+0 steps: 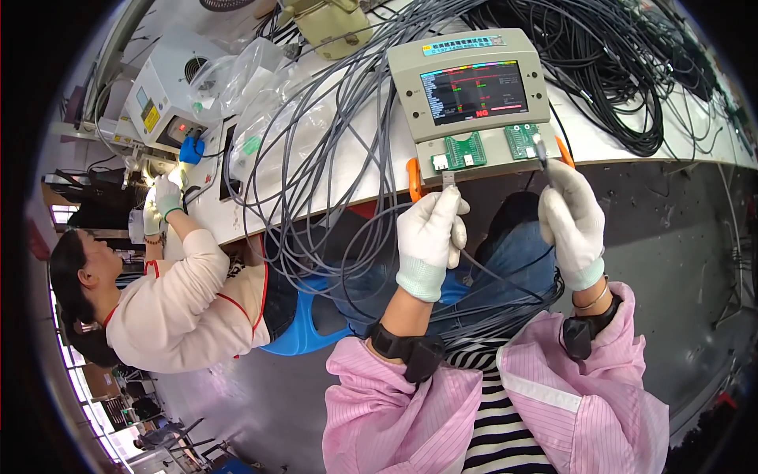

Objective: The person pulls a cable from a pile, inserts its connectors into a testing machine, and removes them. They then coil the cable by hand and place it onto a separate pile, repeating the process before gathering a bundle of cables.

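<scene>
My gloved left hand [430, 235] pinches a cable's flat metal USB plug [448, 179], its tip close below the left green circuit board [464, 150]; whether it touches a socket I cannot tell. In my gloved right hand [572, 217] is the dark cable connector [541, 152], held up against the right green circuit board [521, 141]. Both boards sit on the front ledge of a beige cable tester [466, 79] with a lit screen. Grey cable runs below my hands across my lap.
Grey cables [347, 110] loop over the white table [663, 130] and hang off its edge. A black cable bundle [624, 103] lies right. Orange handles [414, 180] flank the tester. At left, a person in a cream top [181, 300] works by a boxy machine [170, 87].
</scene>
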Available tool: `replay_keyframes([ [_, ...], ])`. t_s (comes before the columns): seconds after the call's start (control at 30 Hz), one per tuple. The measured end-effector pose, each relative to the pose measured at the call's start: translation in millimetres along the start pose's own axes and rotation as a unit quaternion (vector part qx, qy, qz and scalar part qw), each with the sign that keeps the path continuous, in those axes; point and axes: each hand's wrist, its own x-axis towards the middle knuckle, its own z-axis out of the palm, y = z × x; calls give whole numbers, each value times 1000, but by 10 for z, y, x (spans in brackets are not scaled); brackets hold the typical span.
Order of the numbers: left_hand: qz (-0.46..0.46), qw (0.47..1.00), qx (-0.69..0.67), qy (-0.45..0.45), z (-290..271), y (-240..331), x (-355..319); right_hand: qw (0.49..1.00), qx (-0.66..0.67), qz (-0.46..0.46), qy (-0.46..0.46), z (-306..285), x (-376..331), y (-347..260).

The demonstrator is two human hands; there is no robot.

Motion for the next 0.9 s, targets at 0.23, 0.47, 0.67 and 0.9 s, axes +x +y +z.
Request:
replay_keyframes([
  [0.23, 9, 997, -23, 73, 102, -51, 52, 998, -8, 67, 14, 12, 87, 11],
  [0.47, 41, 994, -34, 95, 160, -50, 122, 990, 44, 128, 25, -186, 156, -20],
  [0.67, 47, 994, -46, 89, 139, -85, 151, 977, -59, 206, -19, -214, 106, 35],
  [0.9, 53, 995, -56, 58, 102, -91, 162, 980, -5, 198, 26, -112, 109, 92],
])
